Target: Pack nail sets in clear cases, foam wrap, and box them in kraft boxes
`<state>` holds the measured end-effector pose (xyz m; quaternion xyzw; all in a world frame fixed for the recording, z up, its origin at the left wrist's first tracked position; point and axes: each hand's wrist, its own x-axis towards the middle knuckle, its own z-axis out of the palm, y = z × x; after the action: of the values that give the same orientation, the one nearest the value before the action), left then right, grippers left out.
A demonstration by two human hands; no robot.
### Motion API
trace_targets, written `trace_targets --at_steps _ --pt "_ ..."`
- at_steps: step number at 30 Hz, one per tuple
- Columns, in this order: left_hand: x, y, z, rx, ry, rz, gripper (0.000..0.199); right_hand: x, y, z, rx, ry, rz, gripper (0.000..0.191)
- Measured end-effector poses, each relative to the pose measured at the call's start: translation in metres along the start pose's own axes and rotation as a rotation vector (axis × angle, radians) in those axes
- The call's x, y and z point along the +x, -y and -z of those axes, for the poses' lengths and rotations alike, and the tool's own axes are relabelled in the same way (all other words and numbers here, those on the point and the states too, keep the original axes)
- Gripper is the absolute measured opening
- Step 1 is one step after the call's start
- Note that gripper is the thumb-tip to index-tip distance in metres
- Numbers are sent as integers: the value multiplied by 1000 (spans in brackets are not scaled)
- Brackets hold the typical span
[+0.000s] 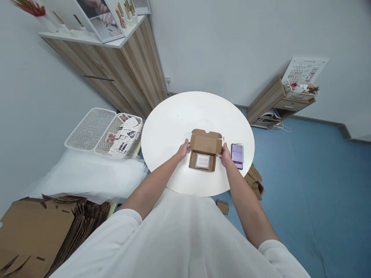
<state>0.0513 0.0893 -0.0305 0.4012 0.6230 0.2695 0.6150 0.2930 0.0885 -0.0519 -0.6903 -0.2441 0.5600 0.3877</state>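
A small brown cardboard box (pixel 191 160) lies on the round white table (pixel 162 127), its lid (pixel 206 143) raised and tilted back. Inside it rests a white wrapped packet (pixel 202 161), with faint marks on its top. My left hand (pixel 183 150) grips the left edge of the lid, fingers bent. On the opposite side, my right hand (pixel 225 155) holds the lid's right edge between thumb and fingers. Just right of that hand a phone (pixel 237 156) lies face up with its screen lit.
White baskets (pixel 132 143) with printed cards stand at left, beside white plastic sheeting (pixel 87 173) and stacked flat cardboard (pixel 37 231). A small cardboard box (pixel 222 207) and more cardboard (pixel 254 181) are on the floor. A wooden cabinet (pixel 139 69) and a low shelf (pixel 266 98) stand behind.
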Motion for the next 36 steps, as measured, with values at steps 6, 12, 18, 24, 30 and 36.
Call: trace_targets --at_steps 6,12,18,24,30,36 --pt "-7 -2 4 -32 81 -98 77 -8 8 -3 -45 223 136 64" --pt "-16 8 14 33 114 -99 81 -18 0 4 -187 297 232 67" --pt "-24 15 22 64 195 -88 80 -35 -8 10 -227 375 202 69" --pt "-34 20 28 142 227 -118 75 -48 -18 17 -198 411 141 68" --pt "-41 26 31 116 274 -106 71 -57 -26 17 -161 384 81 60" --pt "-40 51 20 333 56 -48 63 -63 -43 11 -374 166 120 48"
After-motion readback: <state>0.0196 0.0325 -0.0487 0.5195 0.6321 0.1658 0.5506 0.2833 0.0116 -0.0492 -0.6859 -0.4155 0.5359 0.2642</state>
